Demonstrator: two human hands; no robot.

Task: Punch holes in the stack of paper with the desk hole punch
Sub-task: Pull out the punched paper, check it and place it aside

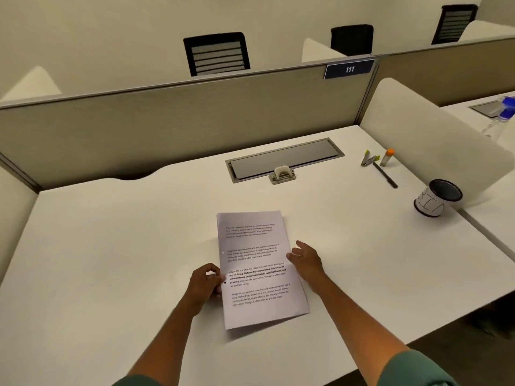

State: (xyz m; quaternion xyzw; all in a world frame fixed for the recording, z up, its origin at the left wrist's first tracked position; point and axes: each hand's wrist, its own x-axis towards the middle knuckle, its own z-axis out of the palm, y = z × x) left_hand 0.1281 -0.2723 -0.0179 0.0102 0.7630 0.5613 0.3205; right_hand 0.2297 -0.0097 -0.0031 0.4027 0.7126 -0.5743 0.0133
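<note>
Readable writing: navy plaque on the top rail of the rear partition, white numerals "111". Hand-lettered "BIN" on the white band around a black mesh cup near the desk's right edge. Printed sheets carry four short paragraphs, each opening "Village life is a peaceful..."; third block partly bold.

Stack of paper lies at the middle of the white desk, toward the front edge, slightly skewed, lower sheets peeking out along the right side and bottom. One dark hole shows at its left margin beside the third paragraph. Left hand pinches that left edge, fingers curled onto the sheet. Right hand rests at the right edge, fingers loosely spread, gripping nothing.

Desk hole punch, beige, sits well behind the paper at the front lip of a grey recessed cable hatch.

Back right corner: a small green-tipped metal tool, an orange-capped tube, a black pen. Curved white side divider on the right. Beige walls; black mesh chair backs beyond the partition. Green sleeves at bottom of view
</note>
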